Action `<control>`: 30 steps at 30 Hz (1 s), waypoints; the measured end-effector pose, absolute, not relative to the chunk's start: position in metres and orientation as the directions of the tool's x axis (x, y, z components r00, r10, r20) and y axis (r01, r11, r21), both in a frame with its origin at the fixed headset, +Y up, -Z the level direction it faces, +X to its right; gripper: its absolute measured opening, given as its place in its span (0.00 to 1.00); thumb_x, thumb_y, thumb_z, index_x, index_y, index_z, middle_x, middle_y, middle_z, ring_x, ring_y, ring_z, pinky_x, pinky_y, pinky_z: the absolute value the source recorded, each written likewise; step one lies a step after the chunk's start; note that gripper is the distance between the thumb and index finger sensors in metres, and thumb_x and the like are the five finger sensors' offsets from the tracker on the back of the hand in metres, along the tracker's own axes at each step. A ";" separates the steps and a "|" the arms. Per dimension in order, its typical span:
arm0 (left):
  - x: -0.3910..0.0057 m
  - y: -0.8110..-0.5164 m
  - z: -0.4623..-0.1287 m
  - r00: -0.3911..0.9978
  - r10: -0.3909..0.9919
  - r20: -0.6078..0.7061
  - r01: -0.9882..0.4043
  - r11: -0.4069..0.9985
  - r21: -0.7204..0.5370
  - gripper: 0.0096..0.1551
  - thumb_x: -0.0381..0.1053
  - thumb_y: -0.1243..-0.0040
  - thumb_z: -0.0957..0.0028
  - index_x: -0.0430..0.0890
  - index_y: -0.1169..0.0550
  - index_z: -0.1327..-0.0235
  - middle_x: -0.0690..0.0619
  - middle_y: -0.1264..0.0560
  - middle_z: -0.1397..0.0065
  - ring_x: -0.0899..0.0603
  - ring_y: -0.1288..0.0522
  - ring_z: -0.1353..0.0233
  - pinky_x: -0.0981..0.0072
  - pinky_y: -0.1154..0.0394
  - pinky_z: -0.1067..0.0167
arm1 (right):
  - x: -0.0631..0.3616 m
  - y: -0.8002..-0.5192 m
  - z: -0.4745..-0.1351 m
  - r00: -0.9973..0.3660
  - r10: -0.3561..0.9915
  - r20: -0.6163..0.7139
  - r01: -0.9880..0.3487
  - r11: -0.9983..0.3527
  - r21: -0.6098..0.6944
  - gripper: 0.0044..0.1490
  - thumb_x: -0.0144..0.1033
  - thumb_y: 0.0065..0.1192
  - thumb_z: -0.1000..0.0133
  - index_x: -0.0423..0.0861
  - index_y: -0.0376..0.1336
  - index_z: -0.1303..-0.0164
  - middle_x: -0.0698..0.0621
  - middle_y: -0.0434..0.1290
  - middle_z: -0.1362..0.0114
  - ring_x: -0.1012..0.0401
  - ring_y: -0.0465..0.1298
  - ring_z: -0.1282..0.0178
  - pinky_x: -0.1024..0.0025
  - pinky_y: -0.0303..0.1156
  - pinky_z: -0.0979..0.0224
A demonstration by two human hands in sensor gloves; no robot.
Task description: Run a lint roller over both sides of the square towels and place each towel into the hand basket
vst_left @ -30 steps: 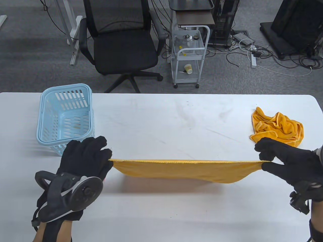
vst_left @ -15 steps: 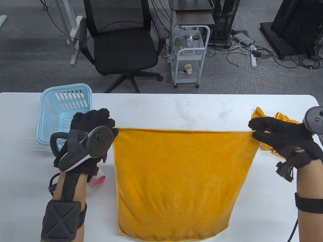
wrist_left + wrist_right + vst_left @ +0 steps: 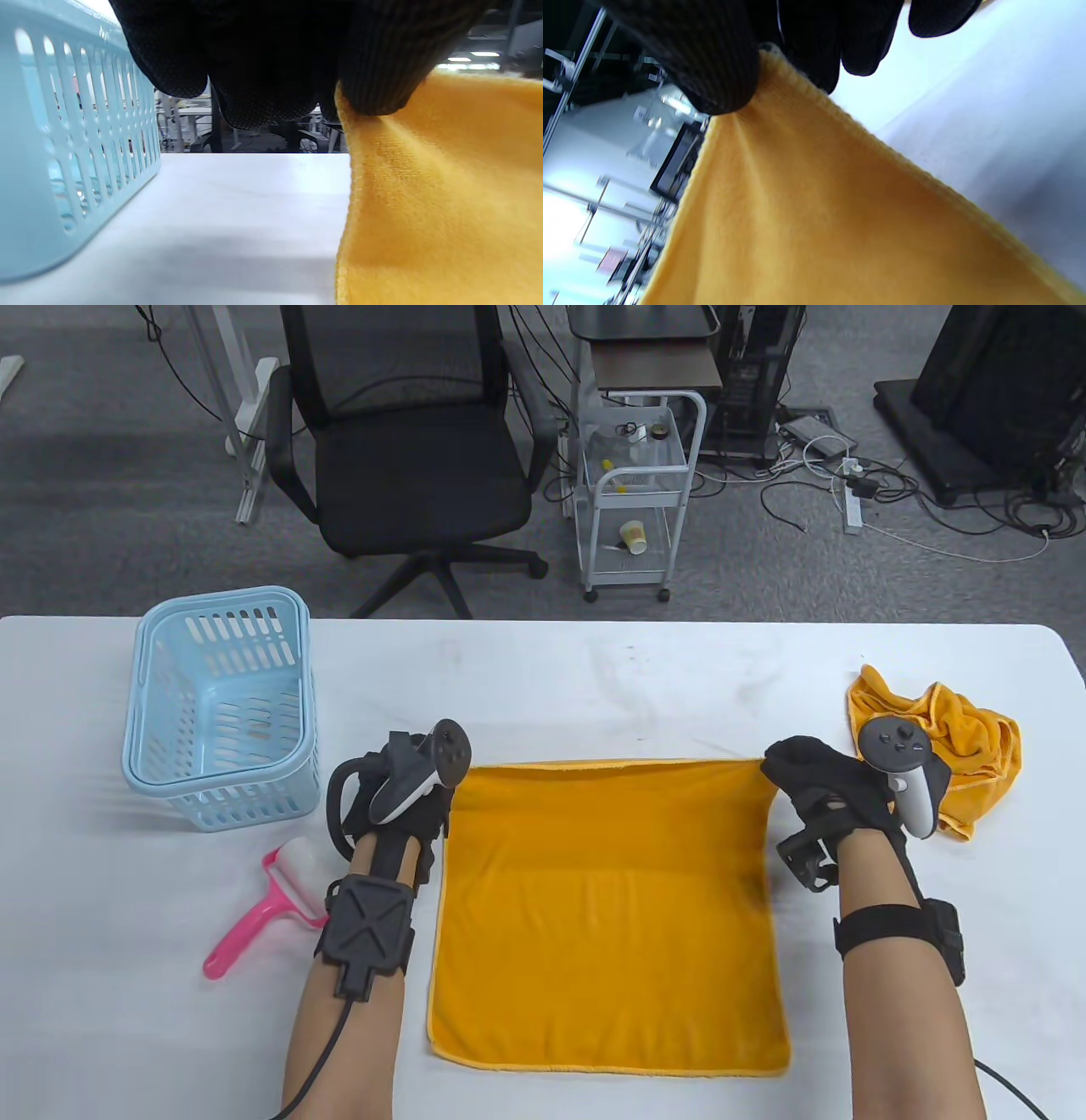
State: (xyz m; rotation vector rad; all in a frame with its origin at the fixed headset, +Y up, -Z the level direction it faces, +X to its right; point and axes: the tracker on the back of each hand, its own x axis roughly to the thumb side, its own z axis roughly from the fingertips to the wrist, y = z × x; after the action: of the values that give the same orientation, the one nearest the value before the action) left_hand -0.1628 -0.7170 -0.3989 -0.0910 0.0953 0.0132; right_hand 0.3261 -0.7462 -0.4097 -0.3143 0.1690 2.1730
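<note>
Even, bright overhead light fills the table view, which is sharp throughout; the white desk shows only soft, faint shadows beside the light blue hand basket and under the forearms. In the left wrist view the glove fingers are nearly black and underexposed, the background is softly blurred, and ceiling lamps glow at upper right. The right wrist view is tilted, with blown-out white areas at lower left and a smeared, out-of-focus background.

In the table view the trackers cover most of the left hand and right hand, hiding their fingertips. The crumpled towel is partly behind the right tracker. Both wrist views crop the spread towel at their edges.
</note>
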 end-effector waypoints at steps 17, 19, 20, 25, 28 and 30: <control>-0.199 -0.718 -0.324 0.996 -0.071 -0.056 0.058 0.977 -0.206 0.35 0.65 0.36 0.51 0.59 0.28 0.30 0.52 0.33 0.17 0.37 0.25 0.23 0.37 0.31 0.27 | 0.288 -0.749 -0.347 -0.914 0.402 0.047 -0.371 -0.879 0.299 0.55 0.56 0.73 0.48 0.48 0.51 0.16 0.39 0.52 0.15 0.36 0.52 0.16 0.30 0.54 0.24; -0.221 -0.718 -0.306 0.992 -0.098 -0.074 0.079 0.972 -0.219 0.40 0.69 0.35 0.55 0.59 0.30 0.28 0.52 0.34 0.16 0.37 0.27 0.21 0.36 0.32 0.27 | 0.284 -0.754 -0.330 -0.944 0.313 0.103 -0.258 -0.897 0.360 0.59 0.59 0.73 0.49 0.47 0.48 0.15 0.38 0.49 0.14 0.35 0.50 0.16 0.29 0.53 0.24; -0.235 -0.719 -0.297 0.990 -0.108 -0.096 0.082 0.967 -0.240 0.43 0.71 0.35 0.56 0.59 0.31 0.26 0.52 0.36 0.15 0.36 0.28 0.20 0.35 0.33 0.26 | 0.283 -0.757 -0.324 -0.951 0.285 0.121 -0.221 -0.899 0.378 0.60 0.59 0.73 0.49 0.47 0.47 0.14 0.38 0.48 0.13 0.35 0.49 0.16 0.29 0.52 0.24; -0.292 -0.732 -0.264 0.973 -0.104 -0.208 0.017 0.925 -0.379 0.58 0.74 0.32 0.61 0.54 0.42 0.20 0.47 0.46 0.11 0.32 0.37 0.16 0.31 0.37 0.25 | 0.277 -0.774 -0.299 -0.959 0.224 0.176 -0.127 -0.888 0.442 0.65 0.61 0.74 0.51 0.46 0.43 0.14 0.37 0.45 0.13 0.34 0.47 0.16 0.28 0.51 0.24; -0.315 -0.745 -0.252 0.955 -0.136 -0.264 0.008 0.901 -0.434 0.62 0.73 0.32 0.62 0.52 0.45 0.19 0.46 0.48 0.11 0.31 0.38 0.15 0.30 0.38 0.25 | 0.272 -0.783 -0.292 -0.958 0.182 0.220 -0.057 -0.877 0.478 0.68 0.63 0.74 0.51 0.46 0.41 0.14 0.36 0.42 0.13 0.34 0.46 0.16 0.28 0.51 0.24; -0.325 -0.756 -0.248 0.939 -0.148 -0.311 -0.012 0.889 -0.457 0.61 0.72 0.31 0.61 0.50 0.45 0.19 0.44 0.48 0.12 0.30 0.38 0.16 0.30 0.38 0.25 | 0.270 -0.787 -0.290 -0.960 0.156 0.231 -0.032 -0.885 0.464 0.68 0.63 0.75 0.52 0.46 0.41 0.14 0.36 0.42 0.13 0.34 0.46 0.16 0.28 0.51 0.24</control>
State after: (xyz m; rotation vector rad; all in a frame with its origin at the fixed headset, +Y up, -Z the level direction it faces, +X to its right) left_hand -0.3255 -0.7564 -0.2483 -0.4720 0.3477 -0.0723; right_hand 0.2703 -0.7868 -0.2901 0.4023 0.7145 2.9310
